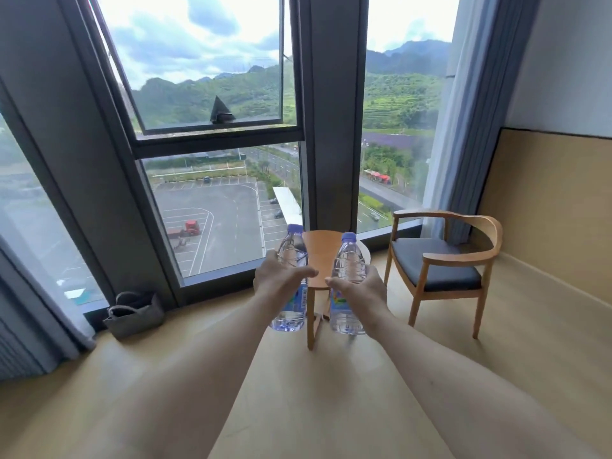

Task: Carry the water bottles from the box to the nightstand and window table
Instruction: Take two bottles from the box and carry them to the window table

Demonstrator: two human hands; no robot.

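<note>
Our fingers of the left hand curl around the middle of one water bottle, and the right hand wraps the second bottle in the same way — both bottles are upright, caps up, held out in front of us at arm's length. We judge that we are in the carrying step toward the window table, which stands just beyond the bottles, in front of the window. The next move, we think, calls for stepping closer and lowering each bottle flat onto the round top, well inside its rim, because the top looks small. The floor between us and the table is open; the chair stands at the right — and a grey bag lies at the left by the glass, both apart from our path.
</note>
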